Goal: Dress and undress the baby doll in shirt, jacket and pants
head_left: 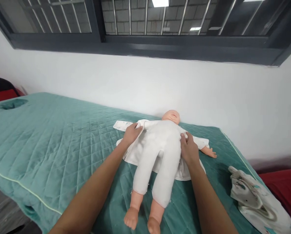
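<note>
A baby doll (160,143) with a white cloth body lies on its back, head toward the wall and bare feet toward me. Beneath it a white baby jacket (133,156) is spread open. One sleeve is on the doll's arm at the right, with the doll's hand sticking out of the cuff. The other sleeve lies flat on the left, and I cannot tell whether an arm is in it. My left hand (132,132) is closed on the jacket's edge near that shoulder. At the doll's other side, my right hand (188,147) pinches the jacket's opposite front edge.
The doll rests on a bed with a green quilted cover (62,139). A folded printed white cloth (260,201) lies at the right edge, beside a red item (284,185). A white wall (106,84) and a dark-framed barred window (145,45) stand behind.
</note>
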`<control>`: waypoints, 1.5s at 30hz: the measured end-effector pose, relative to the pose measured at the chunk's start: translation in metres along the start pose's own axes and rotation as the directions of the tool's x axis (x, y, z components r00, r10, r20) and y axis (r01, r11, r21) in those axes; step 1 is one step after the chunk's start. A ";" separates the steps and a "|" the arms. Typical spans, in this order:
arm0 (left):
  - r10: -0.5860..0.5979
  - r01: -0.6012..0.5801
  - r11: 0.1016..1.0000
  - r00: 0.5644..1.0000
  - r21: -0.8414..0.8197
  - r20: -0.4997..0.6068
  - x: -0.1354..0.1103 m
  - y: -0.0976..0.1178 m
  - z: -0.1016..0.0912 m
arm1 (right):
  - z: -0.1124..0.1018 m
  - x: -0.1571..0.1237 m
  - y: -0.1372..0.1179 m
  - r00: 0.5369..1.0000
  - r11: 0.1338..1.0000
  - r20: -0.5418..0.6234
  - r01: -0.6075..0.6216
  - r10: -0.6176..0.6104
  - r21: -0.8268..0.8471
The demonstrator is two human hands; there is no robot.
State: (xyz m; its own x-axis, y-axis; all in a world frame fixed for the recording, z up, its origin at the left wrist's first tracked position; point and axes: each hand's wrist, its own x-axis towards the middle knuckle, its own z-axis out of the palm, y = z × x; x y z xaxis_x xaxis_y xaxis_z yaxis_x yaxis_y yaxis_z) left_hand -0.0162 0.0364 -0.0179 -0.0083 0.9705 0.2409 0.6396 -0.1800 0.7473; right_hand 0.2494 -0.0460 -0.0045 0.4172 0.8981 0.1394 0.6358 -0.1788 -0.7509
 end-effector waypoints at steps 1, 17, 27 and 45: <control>0.000 0.000 1.000 1.000 -0.009 -0.001 0.004 0.005 0.001 | 0.001 0.001 0.002 1.000 0.999 0.012 -0.003 0.003 0.050; 0.197 -0.197 0.980 0.980 0.006 -0.003 0.007 0.067 0.008 | 0.031 -0.001 0.000 0.947 0.911 0.268 0.055 -0.177 0.408; 0.336 -0.348 0.883 0.937 0.314 0.095 -0.024 0.090 0.006 | 0.029 -0.004 -0.006 0.925 0.918 0.356 -0.020 -0.134 0.397; 0.215 -0.336 0.845 0.925 0.416 0.312 -0.056 0.101 -0.054 | 0.032 -0.007 -0.003 0.958 0.925 0.266 0.002 -0.111 0.380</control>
State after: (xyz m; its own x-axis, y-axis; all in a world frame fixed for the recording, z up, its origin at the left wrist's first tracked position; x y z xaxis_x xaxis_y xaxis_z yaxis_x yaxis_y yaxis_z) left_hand 0.0072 -0.0445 0.0774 0.3696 0.9094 0.1907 0.8628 -0.4120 0.2930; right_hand 0.2242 -0.0389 -0.0237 0.1560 0.9867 0.0451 0.3417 -0.0111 -0.9398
